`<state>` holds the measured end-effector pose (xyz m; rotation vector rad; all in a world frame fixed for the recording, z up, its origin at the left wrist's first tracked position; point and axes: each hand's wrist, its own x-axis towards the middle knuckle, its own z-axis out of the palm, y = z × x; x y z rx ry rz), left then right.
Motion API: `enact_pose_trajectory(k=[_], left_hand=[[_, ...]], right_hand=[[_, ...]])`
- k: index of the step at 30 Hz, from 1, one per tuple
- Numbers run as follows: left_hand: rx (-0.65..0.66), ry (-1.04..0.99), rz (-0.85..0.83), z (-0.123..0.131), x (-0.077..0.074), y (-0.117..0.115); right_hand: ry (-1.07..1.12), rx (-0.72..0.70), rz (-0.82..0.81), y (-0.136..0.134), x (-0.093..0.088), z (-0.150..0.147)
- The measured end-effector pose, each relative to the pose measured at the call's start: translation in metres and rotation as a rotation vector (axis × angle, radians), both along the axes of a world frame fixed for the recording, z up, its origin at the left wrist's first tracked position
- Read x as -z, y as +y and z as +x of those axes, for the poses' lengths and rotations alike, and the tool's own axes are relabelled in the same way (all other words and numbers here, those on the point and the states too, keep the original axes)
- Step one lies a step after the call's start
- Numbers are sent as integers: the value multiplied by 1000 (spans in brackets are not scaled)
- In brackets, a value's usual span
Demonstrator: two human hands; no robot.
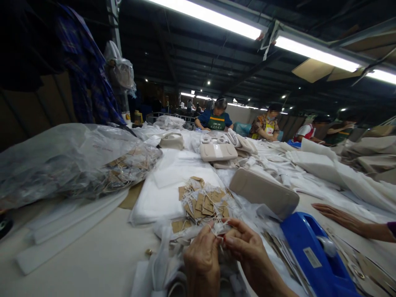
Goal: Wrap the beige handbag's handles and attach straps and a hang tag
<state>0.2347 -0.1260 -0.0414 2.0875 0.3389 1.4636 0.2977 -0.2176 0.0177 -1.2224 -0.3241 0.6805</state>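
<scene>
My left hand [202,253] and my right hand [249,249] meet low in the middle of the head view, both closed with fingertips pinched on a thin white string [220,227]. Just beyond them lies a heap of brown cardboard hang tags [206,203] with white strings tangled through it. Beneath my hands is a bag partly wrapped in white foam [161,255]; most of it is hidden by my wrists. A beige handbag [262,192] lies on its side beyond my right hand.
A blue tape dispenser [318,255] stands at right, near another person's hand [342,218]. White sheets [151,198] are stacked behind the tags. A large plastic bag of tags [77,161] fills the left. More wrapped handbags [218,152] and several co-workers are farther back.
</scene>
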Motion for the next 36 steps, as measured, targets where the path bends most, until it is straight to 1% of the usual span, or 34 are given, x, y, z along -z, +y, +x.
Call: enact_pose_trajectory(k=[3,5,7,9,11,12,14,16,17,18,20,22,23,24,25,26,27,28,30,31,32,33,34,36], left_hand=[[14,-4,22,3,7,0],[4,-25,50,5,10,-1],[14,-39,24,4,9,-2],[34,-66,-72,1,4,-3],[37,-87,-233,-3,-3,-2],[12,-85,-342,-6,-7,-1],[-80,-82,-593,-11,-13,4],[-143,-140,-819,-14,-17,9],[-128,-187,-895,-15,-19,11],[-70,-226,-945,-16,-21,12],[136,-229,-982,-17,-24,9],[361,-140,-944,-18,-29,4],[456,-94,-914,-18,-30,1],[521,-67,-888,-18,-31,-1],[550,-61,-863,-17,-30,-1],[532,-68,-842,-16,-28,-1],[462,-72,-814,-14,-24,1],[351,-62,-757,-12,-19,3],[89,37,-541,-7,-7,8],[-14,127,-411,-4,-2,10],[-76,229,-294,-2,2,11],[-99,338,-206,-1,5,11],[-104,443,-157,-1,5,10],[-107,618,-149,-2,2,9]], right_hand=[[243,90,100,5,3,8],[359,123,135,8,3,13],[389,130,122,9,2,17],[338,121,46,7,3,19],[238,104,-65,3,6,18],[172,92,-117,0,8,18],[18,71,-218,-4,13,17],[-199,67,-284,-6,17,17],[-338,71,-298,-6,18,18],[-491,74,-302,-5,19,18],[-815,33,-282,-1,18,19],[-1071,-90,-286,3,16,19],[-1155,-155,-302,5,15,20],[-1205,-211,-318,6,15,21],[-1216,-243,-330,8,15,23],[-1189,-243,-331,9,16,25],[-1128,-224,-325,11,18,29],[-1041,-185,-307,12,21,34],[-831,-95,-285,17,26,45],[-745,-57,-294,20,29,51],[-686,-36,-307,22,31,57],[-653,-20,-323,25,33,63],[-640,-7,-341,28,36,68],[-635,11,-389,31,42,76]])
